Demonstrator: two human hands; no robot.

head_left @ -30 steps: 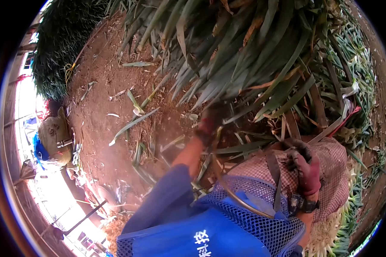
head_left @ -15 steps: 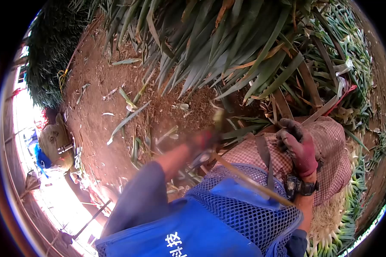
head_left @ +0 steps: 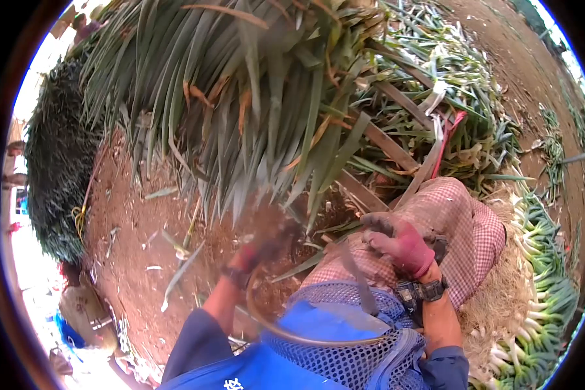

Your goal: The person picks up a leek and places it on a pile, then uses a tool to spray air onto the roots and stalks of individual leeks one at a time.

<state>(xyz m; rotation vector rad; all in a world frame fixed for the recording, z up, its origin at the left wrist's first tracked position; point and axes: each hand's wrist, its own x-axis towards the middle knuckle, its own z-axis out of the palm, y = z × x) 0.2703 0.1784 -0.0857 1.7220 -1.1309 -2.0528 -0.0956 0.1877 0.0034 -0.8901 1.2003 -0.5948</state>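
Note:
Smeared by motion, my left hand (head_left: 266, 246) in a dark and red glove is over the brown soil, below the hanging green leaves (head_left: 253, 130). Whether it holds anything is hidden by the blur. A thin curved band (head_left: 257, 302) loops from near that wrist across the blue mesh vest (head_left: 305, 351). My right hand (head_left: 400, 244), in a dirty red glove, rests over the red checkered cloth (head_left: 461, 208) on my leg. Its fingers are loosely bent and apart, with nothing seen between them.
Flat brown straps (head_left: 387, 146) cross the leaves beside a red strip (head_left: 447, 143). Green onions with white stems (head_left: 533, 312) line the right side. A dark green pile (head_left: 58, 149) stands at the left, with a khaki bag-like item (head_left: 88, 309) below it.
The view has turned, so the leaves and onions sit further left. My left hand has moved left and down in the picture. The thin band now bows into a loop; my right hand stays by the cloth.

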